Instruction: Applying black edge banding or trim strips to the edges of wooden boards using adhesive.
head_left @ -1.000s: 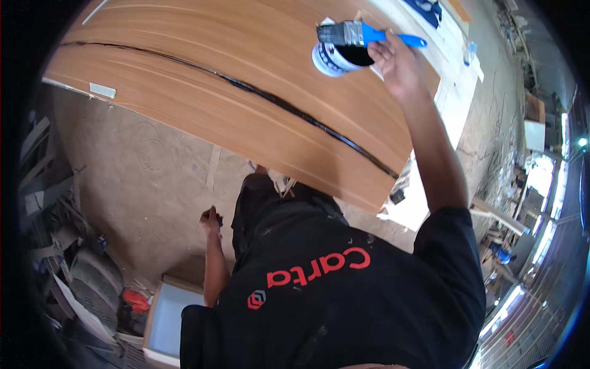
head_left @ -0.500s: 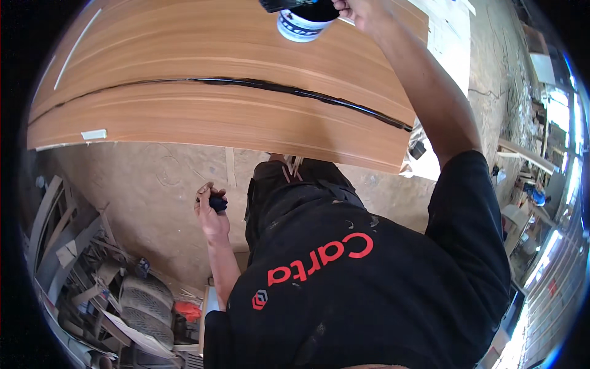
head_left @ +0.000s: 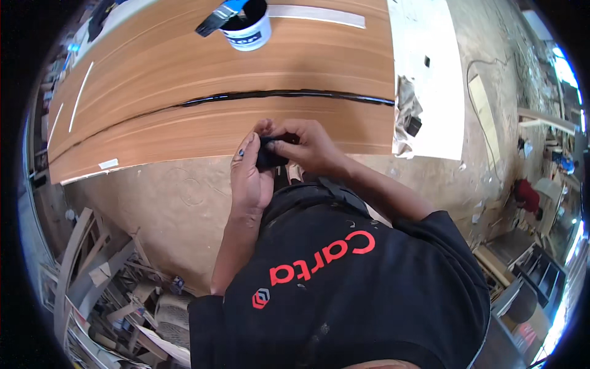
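Holds one black wad (head_left: 268,160) between left grip (head_left: 247,175) and right grip (head_left: 309,147), closed on it from both sides. Has it in front of the waist, at the near edge of the desk (head_left: 338,58) as seen from above. Shows its largest bare patch below the right thumb, toward the waist. Cannot tell its long axis or which way it points, with much of it hidden by fingers. Points the left fingers away from the body, toward the desk; brings the right hand in slantwise from the right.

On the desk, beyond both hands: one white tub (head_left: 251,38), dark inside, with one brush (head_left: 215,20) laid slantwise over its mouth, bristles to the left and toward the body, blue handle to the upper right. Nearer, one black stripe (head_left: 264,95), long axis running left to right across the desk, thin at the left, broader and glossy toward the right. Also one broad white strip (head_left: 319,15) right of the tub, and one short pale piece (head_left: 109,164) by the near left edge. To the right, one white sheet (head_left: 439,86) bearing one crumpled grey cloth (head_left: 404,111) and two small black pieces (head_left: 427,61), well apart.
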Demonstrator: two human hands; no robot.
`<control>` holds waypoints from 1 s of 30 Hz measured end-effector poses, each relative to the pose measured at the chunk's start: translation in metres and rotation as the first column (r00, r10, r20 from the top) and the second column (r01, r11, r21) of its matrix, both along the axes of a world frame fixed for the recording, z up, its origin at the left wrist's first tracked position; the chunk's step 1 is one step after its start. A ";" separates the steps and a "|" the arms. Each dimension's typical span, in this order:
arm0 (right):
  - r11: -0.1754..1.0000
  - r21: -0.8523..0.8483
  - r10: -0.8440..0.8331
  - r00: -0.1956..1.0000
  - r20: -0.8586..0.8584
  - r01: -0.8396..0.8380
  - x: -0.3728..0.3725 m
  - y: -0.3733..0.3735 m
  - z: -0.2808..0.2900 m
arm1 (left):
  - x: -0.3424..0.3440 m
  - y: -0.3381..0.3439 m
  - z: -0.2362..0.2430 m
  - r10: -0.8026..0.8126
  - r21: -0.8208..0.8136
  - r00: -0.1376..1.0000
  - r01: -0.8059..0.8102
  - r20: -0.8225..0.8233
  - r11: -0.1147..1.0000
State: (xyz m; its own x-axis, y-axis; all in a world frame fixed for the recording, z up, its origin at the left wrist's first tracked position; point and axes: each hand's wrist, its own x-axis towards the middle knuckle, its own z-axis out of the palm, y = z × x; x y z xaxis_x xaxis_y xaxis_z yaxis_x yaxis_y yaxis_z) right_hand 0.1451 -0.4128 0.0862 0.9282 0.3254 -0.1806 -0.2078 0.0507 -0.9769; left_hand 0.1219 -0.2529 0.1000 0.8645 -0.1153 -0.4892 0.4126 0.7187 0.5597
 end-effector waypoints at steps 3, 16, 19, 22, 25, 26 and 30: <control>0.984 0.110 -0.134 0.987 -0.090 0.143 -0.020 -0.016 -0.010 | -0.002 -0.013 0.005 -0.099 0.018 0.995 0.098 0.011 0.995; 0.691 0.229 -0.620 0.725 -0.301 0.686 -0.044 0.032 0.003 | 0.038 0.043 -0.015 -0.553 0.317 0.819 0.490 0.151 0.812; 0.613 0.246 -0.674 0.659 -0.334 0.751 -0.042 0.071 0.000 | 0.055 0.074 -0.010 -0.604 0.258 0.776 0.555 0.182 0.791; 0.510 0.300 -0.702 0.591 -0.396 0.806 -0.041 0.106 -0.005 | 0.069 0.101 -0.007 -0.665 0.075 0.723 0.664 0.188 0.744; 0.489 0.238 -0.762 0.544 -0.353 0.839 -0.042 0.133 -0.002 | 0.077 0.125 -0.011 -0.704 0.054 0.695 0.705 0.150 0.707; 0.481 0.210 -0.787 0.525 -0.324 0.851 -0.042 0.137 0.000 | 0.080 0.129 -0.012 -0.719 0.046 0.681 0.721 0.137 0.691; 0.423 0.249 -0.819 0.485 -0.306 0.871 -0.044 0.152 0.011 | 0.087 0.129 -0.015 -0.781 0.141 0.605 0.769 0.156 0.624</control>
